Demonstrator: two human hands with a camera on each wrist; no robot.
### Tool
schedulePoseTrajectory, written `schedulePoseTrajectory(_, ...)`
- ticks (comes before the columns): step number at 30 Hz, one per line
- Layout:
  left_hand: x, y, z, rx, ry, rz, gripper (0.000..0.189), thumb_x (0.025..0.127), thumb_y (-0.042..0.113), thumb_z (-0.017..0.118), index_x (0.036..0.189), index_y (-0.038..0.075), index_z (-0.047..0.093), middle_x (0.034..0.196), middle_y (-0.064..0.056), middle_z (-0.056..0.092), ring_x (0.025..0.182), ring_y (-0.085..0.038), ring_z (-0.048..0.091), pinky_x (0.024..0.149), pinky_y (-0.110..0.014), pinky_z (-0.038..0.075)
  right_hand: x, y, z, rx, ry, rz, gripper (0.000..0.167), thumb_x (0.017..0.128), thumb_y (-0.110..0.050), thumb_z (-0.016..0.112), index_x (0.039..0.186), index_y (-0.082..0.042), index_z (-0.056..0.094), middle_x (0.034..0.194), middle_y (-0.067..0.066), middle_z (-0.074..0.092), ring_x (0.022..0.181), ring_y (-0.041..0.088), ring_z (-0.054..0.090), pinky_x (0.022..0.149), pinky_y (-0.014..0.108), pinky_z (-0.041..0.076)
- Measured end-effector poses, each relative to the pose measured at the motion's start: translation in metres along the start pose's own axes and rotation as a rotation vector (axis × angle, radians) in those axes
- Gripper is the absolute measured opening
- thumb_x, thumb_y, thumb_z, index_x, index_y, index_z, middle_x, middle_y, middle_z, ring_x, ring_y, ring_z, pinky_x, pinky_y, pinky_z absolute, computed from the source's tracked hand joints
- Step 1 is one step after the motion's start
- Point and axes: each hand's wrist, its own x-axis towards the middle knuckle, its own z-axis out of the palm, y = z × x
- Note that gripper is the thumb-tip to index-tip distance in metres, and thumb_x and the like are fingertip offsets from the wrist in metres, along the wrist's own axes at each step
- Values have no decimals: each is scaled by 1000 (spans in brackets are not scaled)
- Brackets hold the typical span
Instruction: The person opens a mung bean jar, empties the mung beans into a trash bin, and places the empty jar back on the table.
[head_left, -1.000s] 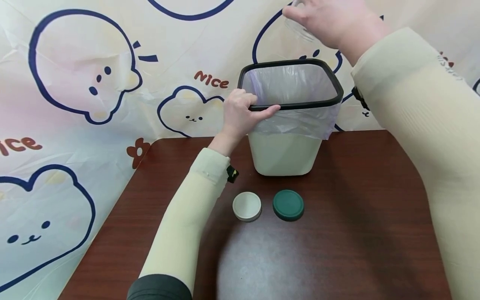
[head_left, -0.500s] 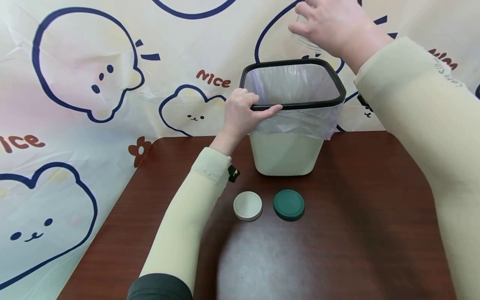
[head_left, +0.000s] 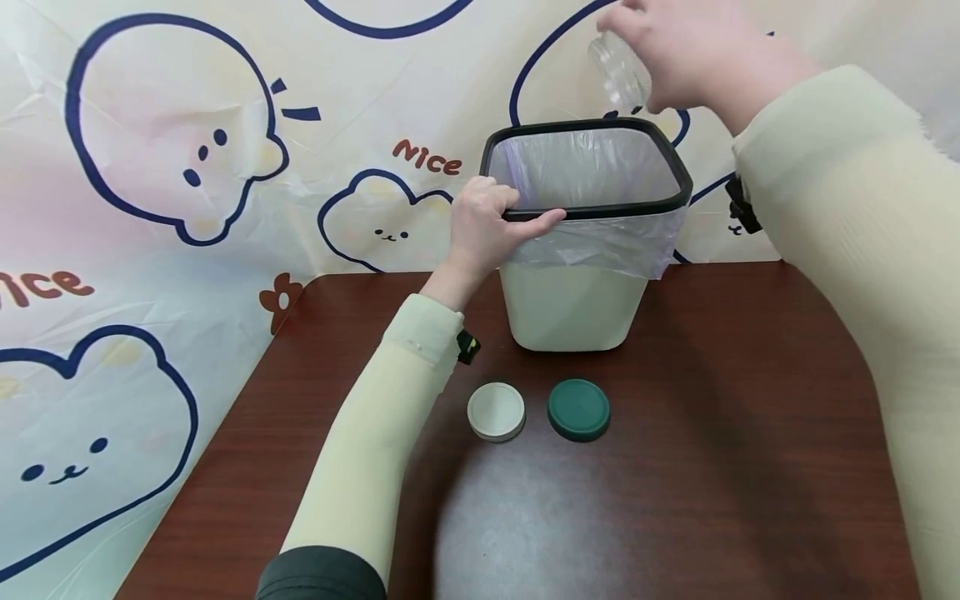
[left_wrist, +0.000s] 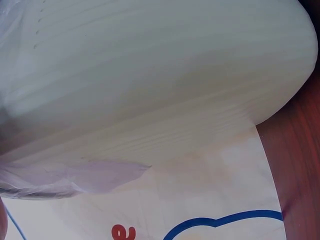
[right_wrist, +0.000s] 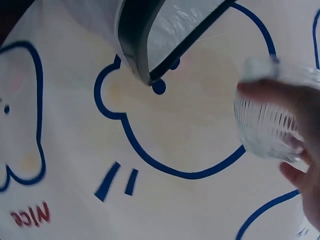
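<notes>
A pale green trash can [head_left: 573, 308] stands on the table, lined with a translucent bag [head_left: 592, 242] held under its black rim [head_left: 615, 207]. My left hand [head_left: 480, 229] grips the rim's near left corner, thumb along the front and fingers curled over the edge. Above the can's far right side, my right hand [head_left: 693, 54] holds a clear ribbed jar [head_left: 621, 73] at a tilt. In the right wrist view the fingers wrap the jar [right_wrist: 262, 122], which is see-through and apart from the rim. The left wrist view mostly shows the can's wall [left_wrist: 165, 75].
A white lid [head_left: 497, 412] and a green lid [head_left: 578, 409] lie side by side on the brown table [head_left: 712, 467], in front of the can. Behind the table hangs a cloth [head_left: 375, 100] printed with cartoon bears.
My right hand has shifted slightly right and turned, so more of the jar shows below the fingers. The left hand keeps its grip on the rim.
</notes>
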Motion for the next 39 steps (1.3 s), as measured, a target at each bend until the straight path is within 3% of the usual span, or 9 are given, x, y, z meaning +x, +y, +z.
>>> schedulePoseTrajectory(4, 0, -1, 1, 4, 3, 1, 62, 71, 39, 85, 46, 7, 39, 48, 0, 31, 50, -21, 31, 53, -33, 27, -3, 4, 0, 218, -10, 83, 96, 74, -7, 78, 150, 3, 19, 141, 35, 31, 123, 52, 33, 97, 64, 35)
schedulePoseTrajectory(11, -1, -2, 1, 10, 2, -2, 62, 71, 38, 85, 46, 7, 39, 48, 0, 30, 50, -21, 33, 53, -34, 29, -8, 12, 6, 412, 16, 140, 96, 80, -19, 76, 151, 3, 16, 146, 33, 28, 130, 51, 32, 103, 60, 31)
schedulePoseTrajectory(17, -1, -2, 1, 17, 0, -1, 62, 71, 38, 85, 46, 7, 39, 48, -1, 31, 50, -21, 33, 52, -34, 29, -14, 25, 15, 631, 43, 252, 99, 84, -28, 72, 156, -13, 6, 156, 22, 17, 139, 44, 21, 109, 56, 22)
schedulePoseTrajectory(20, -1, -3, 1, 16, 4, 2, 62, 71, 38, 86, 46, 6, 38, 48, -1, 30, 50, -21, 33, 52, -34, 28, -15, 31, 17, 740, 65, 300, 94, 87, -30, 70, 156, -23, 7, 159, 14, 13, 142, 38, 17, 112, 51, 19)
schedulePoseTrajectory(24, 0, -3, 1, 18, 4, 5, 62, 71, 37, 86, 46, 6, 38, 48, -1, 29, 50, -20, 32, 52, -34, 28, -21, 35, 17, 822, 57, 368, 89, 89, -34, 67, 156, -28, 9, 160, 10, 13, 144, 32, 16, 113, 46, 17)
schedulePoseTrajectory(31, -1, -4, 1, 21, -1, 5, 63, 71, 37, 86, 46, 7, 37, 48, 0, 29, 50, -20, 32, 52, -33, 28, -34, 41, 24, 990, 91, 439, 81, 92, -31, 65, 155, -29, 14, 159, 6, 17, 140, 24, 24, 111, 42, 25)
schedulePoseTrajectory(35, 0, -3, 2, 20, -8, 2, 62, 71, 38, 86, 46, 7, 38, 48, -1, 29, 50, -20, 33, 52, -34, 29, -40, 47, 30, 1078, 117, 497, 78, 91, -33, 67, 154, -27, 20, 155, 5, 25, 124, 16, 38, 106, 32, 34)
schedulePoseTrajectory(39, 0, -3, 2, 22, -12, -9, 62, 71, 38, 86, 46, 6, 38, 48, -1, 30, 50, -20, 33, 53, -33, 28, -48, 51, 34, 1119, 130, 580, 82, 89, -38, 68, 153, -25, 19, 154, 3, 26, 117, 11, 40, 103, 29, 36)
